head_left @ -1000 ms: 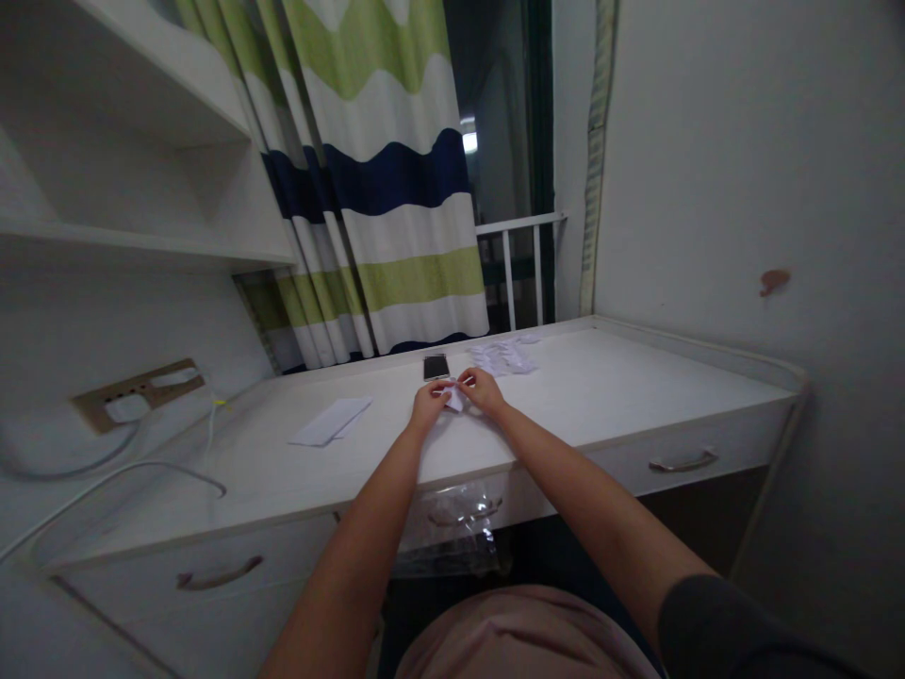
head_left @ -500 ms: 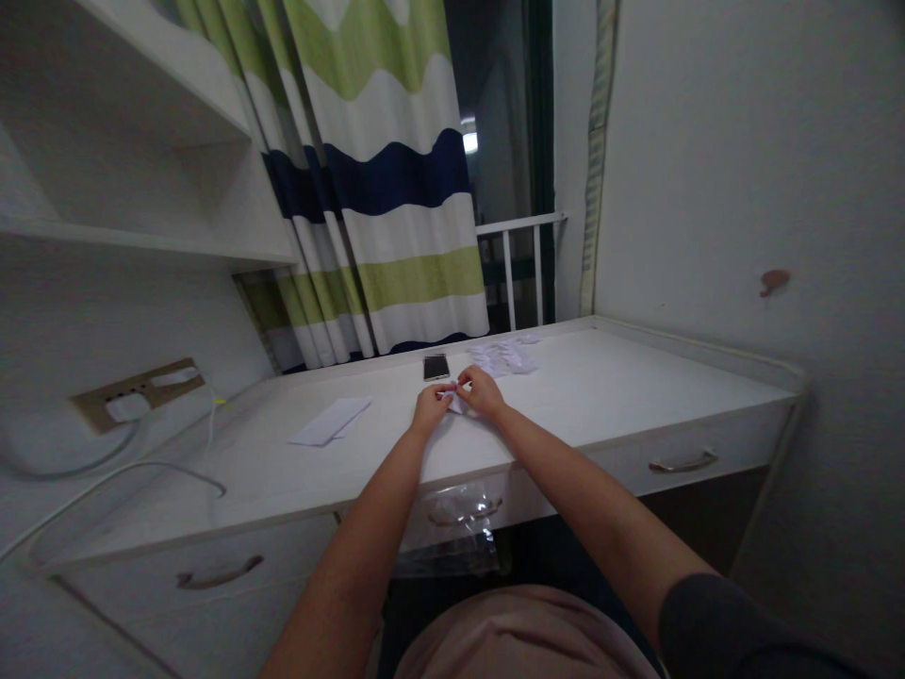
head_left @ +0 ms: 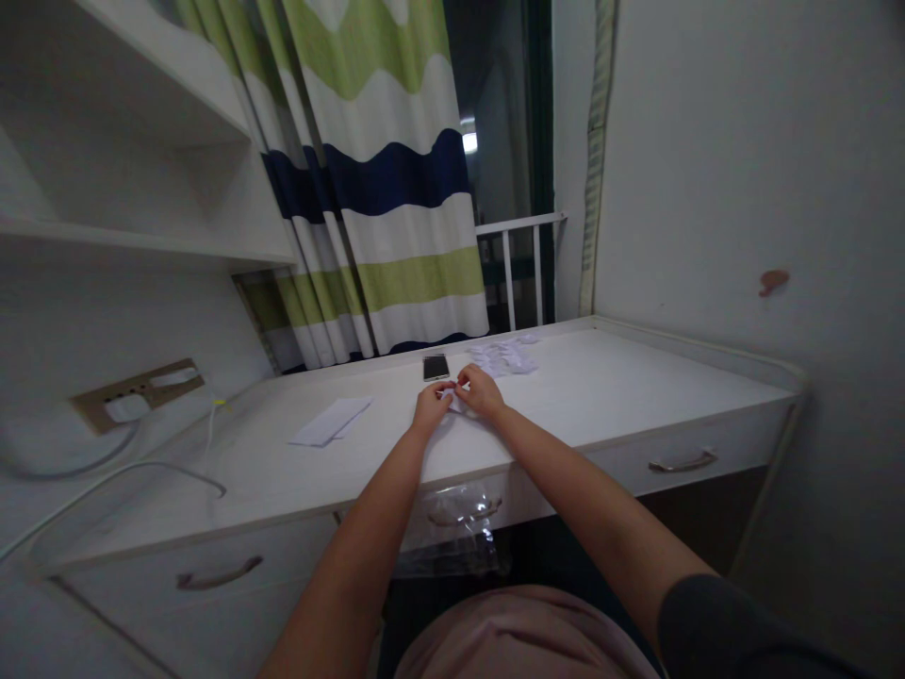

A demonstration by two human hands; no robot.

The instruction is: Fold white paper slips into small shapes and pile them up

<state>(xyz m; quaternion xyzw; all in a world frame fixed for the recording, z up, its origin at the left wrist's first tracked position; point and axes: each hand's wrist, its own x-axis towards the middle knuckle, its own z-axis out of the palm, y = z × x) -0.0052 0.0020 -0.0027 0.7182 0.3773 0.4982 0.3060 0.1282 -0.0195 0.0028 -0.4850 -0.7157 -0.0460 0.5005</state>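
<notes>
Wall socket (head_left: 134,396): two white plugs are in it, and a pale cable (head_left: 152,463) runs over the near-left side of the white desk (head_left: 622,387).
Flat sheets (head_left: 332,421): white paper lying in a small overlapping stack, well apart from the hands; these look like the part left to do, though their number cannot be told.
Left hand (head_left: 430,405): fingers curled in, thumb and fingertips pinching the near-left side of a small paper piece (head_left: 454,404).
Phone (head_left: 436,367): flat on the desk just beyond the fingers, dark side up.
Piece in work: between the two hands, low over the desk in front of the phone; mostly covered by fingers, it seems partly folded, but how many creases it has cannot be seen.
Right hand (head_left: 484,391): bent over, thumb and forefinger closed on the other side of that piece.
Folded pieces (head_left: 503,356): a loose cluster of small white shapes beyond the right hand, near the desk's back edge; probably the finished share, too blurred to count.
</notes>
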